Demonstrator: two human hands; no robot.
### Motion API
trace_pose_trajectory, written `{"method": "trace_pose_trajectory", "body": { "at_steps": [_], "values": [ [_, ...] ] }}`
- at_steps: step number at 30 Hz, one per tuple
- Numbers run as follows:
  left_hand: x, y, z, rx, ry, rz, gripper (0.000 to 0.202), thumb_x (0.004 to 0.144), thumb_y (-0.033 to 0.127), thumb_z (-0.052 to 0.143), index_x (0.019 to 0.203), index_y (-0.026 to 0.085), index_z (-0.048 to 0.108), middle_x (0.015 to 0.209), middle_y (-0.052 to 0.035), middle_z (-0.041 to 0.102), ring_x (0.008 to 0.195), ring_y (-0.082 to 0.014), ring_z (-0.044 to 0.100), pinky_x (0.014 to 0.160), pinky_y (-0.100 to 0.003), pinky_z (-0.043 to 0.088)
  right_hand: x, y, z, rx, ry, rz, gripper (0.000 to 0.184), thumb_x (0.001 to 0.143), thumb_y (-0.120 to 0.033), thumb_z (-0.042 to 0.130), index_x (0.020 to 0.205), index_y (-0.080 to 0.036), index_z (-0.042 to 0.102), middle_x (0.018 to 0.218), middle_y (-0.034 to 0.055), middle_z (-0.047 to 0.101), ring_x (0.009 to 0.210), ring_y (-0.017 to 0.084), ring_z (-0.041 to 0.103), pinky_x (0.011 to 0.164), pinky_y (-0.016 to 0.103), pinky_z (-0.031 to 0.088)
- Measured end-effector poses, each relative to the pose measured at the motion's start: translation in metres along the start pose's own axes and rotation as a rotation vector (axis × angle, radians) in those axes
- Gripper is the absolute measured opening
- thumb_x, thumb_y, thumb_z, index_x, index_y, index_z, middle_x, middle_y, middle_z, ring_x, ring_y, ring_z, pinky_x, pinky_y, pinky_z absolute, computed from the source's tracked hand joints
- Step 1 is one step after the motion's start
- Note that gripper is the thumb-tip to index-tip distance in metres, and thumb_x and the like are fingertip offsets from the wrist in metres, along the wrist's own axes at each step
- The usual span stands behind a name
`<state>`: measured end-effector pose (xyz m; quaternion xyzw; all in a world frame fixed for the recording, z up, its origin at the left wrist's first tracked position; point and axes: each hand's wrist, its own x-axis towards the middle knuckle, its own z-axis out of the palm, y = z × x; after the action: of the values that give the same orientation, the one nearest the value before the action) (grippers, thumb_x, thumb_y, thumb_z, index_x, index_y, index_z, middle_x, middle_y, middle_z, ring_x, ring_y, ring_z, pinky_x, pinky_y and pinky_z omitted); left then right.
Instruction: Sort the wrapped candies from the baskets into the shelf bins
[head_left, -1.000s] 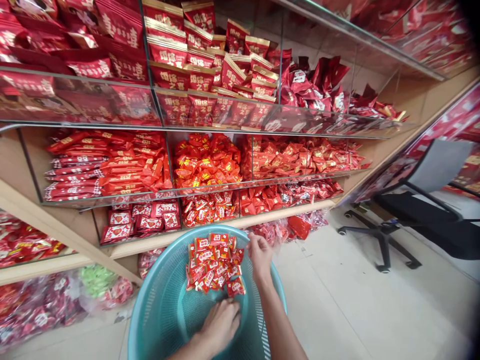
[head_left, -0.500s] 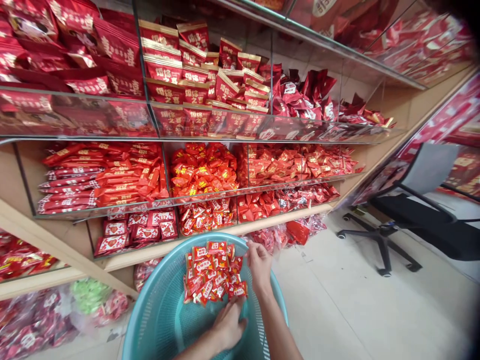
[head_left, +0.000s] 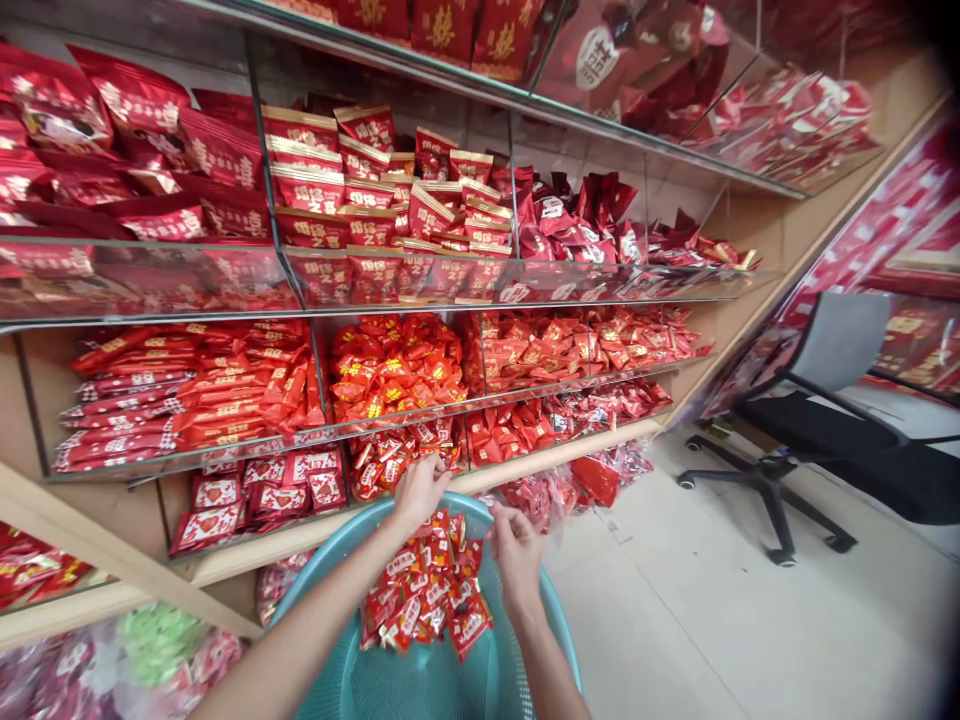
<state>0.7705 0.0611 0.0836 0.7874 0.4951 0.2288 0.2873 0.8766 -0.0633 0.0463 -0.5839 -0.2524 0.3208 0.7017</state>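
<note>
Below my hands, a bunch of small red wrapped candies hangs together over a teal mesh-sided basket. They seem to be in a clear plastic bag, though its film hardly shows. My left hand is above the candies, by the basket's far rim, its fingers closed at what looks like the bag's upper edge. On the other side my right hand pinches the opposite edge, with thumb and forefinger together. The basket's floor shows under the candies.
A shelf unit with clear dividers holds red packets just beyond the basket. Its wooden bottom edge runs close to the rim. Bagged goods lie on the floor beneath. An office chair stands at right on the tiled floor.
My left hand has risen from below the candies to their upper left side. The candies have shifted and bunched more loosely. My right hand stays nearly in place. The view has shifted slightly.
</note>
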Motion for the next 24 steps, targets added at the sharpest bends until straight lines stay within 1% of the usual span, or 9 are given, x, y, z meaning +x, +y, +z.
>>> {"method": "trace_pose_trajectory", "body": {
  "at_steps": [4,8,11,14,16,19,20,22,24],
  "values": [
    [0.017,-0.003,0.01,0.124,0.031,-0.079,0.016,0.075,0.035,0.057,0.075,0.019,0.058,0.081,-0.0079,0.066,0.082,-0.0223,0.061,0.071,-0.03,0.04,0.004,0.007,-0.001,-0.007,-0.002,-0.019,0.036,0.078,-0.046,0.056,0.058,-0.018,0.048,0.047,-0.0057,0.042,0.042,0.008,0.031,0.041,0.021,0.026],
    [0.02,-0.005,0.017,0.143,0.032,-0.097,0.012,0.075,0.028,0.057,0.068,0.018,0.057,0.074,-0.007,0.065,0.077,-0.0217,0.061,0.068,-0.03,0.039,0.005,0.01,0.0,-0.009,-0.011,-0.016,0.037,0.079,-0.048,0.055,0.059,-0.018,0.048,0.048,-0.0056,0.042,0.042,0.008,0.03,0.041,0.021,0.025],
    [0.023,-0.007,0.011,0.09,0.052,-0.086,0.014,0.077,0.022,0.051,0.065,0.018,0.055,0.066,-0.0046,0.061,0.069,-0.0183,0.059,0.064,-0.027,0.038,0.005,0.01,0.0,-0.018,-0.013,-0.021,0.037,0.079,-0.048,0.055,0.059,-0.018,0.048,0.049,-0.0055,0.043,0.043,0.008,0.031,0.041,0.021,0.025],
    [0.02,-0.008,-0.002,-0.028,0.081,-0.033,0.016,0.08,0.022,0.045,0.066,0.019,0.053,0.061,-0.0011,0.058,0.062,-0.0148,0.056,0.062,-0.025,0.037,0.006,0.011,-0.001,-0.039,-0.019,-0.03,0.038,0.079,-0.048,0.056,0.058,-0.017,0.048,0.049,-0.0053,0.044,0.044,0.007,0.031,0.042,0.021,0.026],
    [0.01,-0.009,-0.012,-0.135,0.086,0.01,0.018,0.081,0.024,0.041,0.068,0.019,0.053,0.06,0.0008,0.056,0.061,-0.0131,0.054,0.062,-0.024,0.039,0.006,0.01,-0.001,-0.044,-0.019,-0.022,0.039,0.078,-0.049,0.057,0.057,-0.017,0.048,0.048,-0.0054,0.043,0.043,0.007,0.031,0.042,0.021,0.026],
    [-0.02,-0.009,-0.026,-0.31,0.069,0.037,0.02,0.081,0.031,0.042,0.07,0.018,0.053,0.062,0.0025,0.056,0.059,-0.0113,0.054,0.059,-0.021,0.041,0.002,0.004,0.003,-0.019,-0.078,0.053,0.038,0.074,-0.051,0.061,0.061,-0.017,0.052,0.052,-0.0046,0.049,0.041,0.006,0.032,0.04,0.021,0.025],
    [-0.032,-0.009,-0.03,-0.394,0.055,0.026,0.021,0.079,0.035,0.044,0.071,0.018,0.053,0.062,0.0029,0.056,0.058,-0.0108,0.053,0.057,-0.021,0.041,-0.001,0.001,0.005,-0.002,-0.128,0.105,0.037,0.073,-0.053,0.061,0.066,-0.017,0.056,0.056,-0.0034,0.052,0.041,0.006,0.035,0.04,0.021,0.026],
    [-0.058,-0.008,-0.036,-0.669,-0.003,-0.041,0.022,0.076,0.039,0.051,0.071,0.018,0.054,0.062,0.0038,0.055,0.057,-0.01,0.051,0.055,-0.02,0.04,-0.008,-0.008,0.009,0.05,-0.272,0.231,0.041,0.074,-0.057,0.057,0.079,-0.017,0.061,0.065,0.0003,0.059,0.044,0.009,0.043,0.041,0.021,0.028],
    [-0.081,-0.009,-0.039,-0.84,-0.056,-0.117,0.024,0.075,0.041,0.055,0.07,0.018,0.054,0.061,0.0048,0.054,0.055,-0.0089,0.049,0.054,-0.019,0.04,-0.015,-0.017,0.012,0.099,-0.415,0.328,0.046,0.077,-0.06,0.051,0.086,-0.017,0.063,0.067,0.0027,0.061,0.049,0.011,0.049,0.042,0.021,0.03]
  ]
}}
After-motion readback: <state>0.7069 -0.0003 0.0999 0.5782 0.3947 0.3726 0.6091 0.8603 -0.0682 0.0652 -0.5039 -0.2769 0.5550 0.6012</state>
